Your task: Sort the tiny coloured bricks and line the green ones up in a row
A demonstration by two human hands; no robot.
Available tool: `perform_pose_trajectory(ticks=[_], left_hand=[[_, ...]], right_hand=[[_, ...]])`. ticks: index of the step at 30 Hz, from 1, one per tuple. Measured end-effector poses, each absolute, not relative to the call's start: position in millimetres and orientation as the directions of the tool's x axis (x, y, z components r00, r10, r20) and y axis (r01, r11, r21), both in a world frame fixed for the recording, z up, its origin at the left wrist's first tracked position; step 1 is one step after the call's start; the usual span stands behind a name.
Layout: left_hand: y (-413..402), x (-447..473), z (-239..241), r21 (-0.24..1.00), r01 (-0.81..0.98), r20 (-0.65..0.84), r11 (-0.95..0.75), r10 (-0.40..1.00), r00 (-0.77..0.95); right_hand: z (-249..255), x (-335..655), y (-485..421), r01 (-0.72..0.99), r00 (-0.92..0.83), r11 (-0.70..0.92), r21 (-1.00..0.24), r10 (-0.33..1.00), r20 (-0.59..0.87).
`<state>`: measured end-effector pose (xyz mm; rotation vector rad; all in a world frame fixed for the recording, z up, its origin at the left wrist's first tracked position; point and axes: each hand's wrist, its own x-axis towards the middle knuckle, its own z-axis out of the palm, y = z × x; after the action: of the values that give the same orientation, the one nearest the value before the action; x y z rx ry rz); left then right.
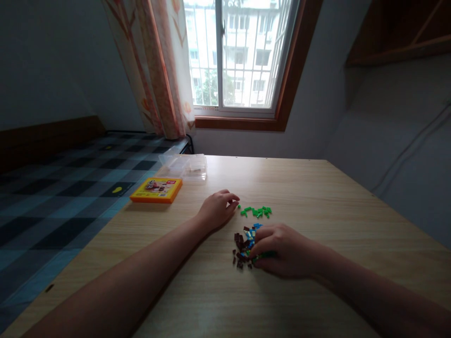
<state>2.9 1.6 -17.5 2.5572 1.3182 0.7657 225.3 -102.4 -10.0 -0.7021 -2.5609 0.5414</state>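
My left hand [219, 207] rests on the table with its fingers loosely stretched and slightly apart. A single small green brick [239, 206] lies just off its fingertips. To its right is a loose group of bright green bricks [259, 212]. My right hand [280, 249] is bent over a mixed pile of small bricks, thumb and forefinger tips close together at its edge. The pile holds dark brown bricks [239, 240], blue bricks [258, 226] and a few pale ones. Dark green pieces [268, 254] show between thumb and fingers; what the fingertips pinch is hidden.
A flat yellow-orange box [157, 190] with a printed lid lies at the table's left edge. Behind it stands a clear plastic case [195, 168]. The wooden table [303, 188] meets a bed with a checked cover [70, 202] on the left. A curtained window [246, 61] is ahead.
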Motion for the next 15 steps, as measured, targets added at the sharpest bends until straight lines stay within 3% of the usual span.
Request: perform_pose_trajectory(ticks=[6,15], left_hand=[[0.6,3.4,-16.7,0.363,0.718,0.361,-0.594,0.800,0.480],[-3.1,2.3,-13.7,0.398,0.676,0.386,-0.620,0.782,0.490]], right_hand=[[-5.2,228.1,-103.4,0.426,-0.785,0.787,-0.446,0.567,0.251],[-7.2,229.0,-101.8,0.395,-0.756,0.796,-0.459,0.565,0.329]])
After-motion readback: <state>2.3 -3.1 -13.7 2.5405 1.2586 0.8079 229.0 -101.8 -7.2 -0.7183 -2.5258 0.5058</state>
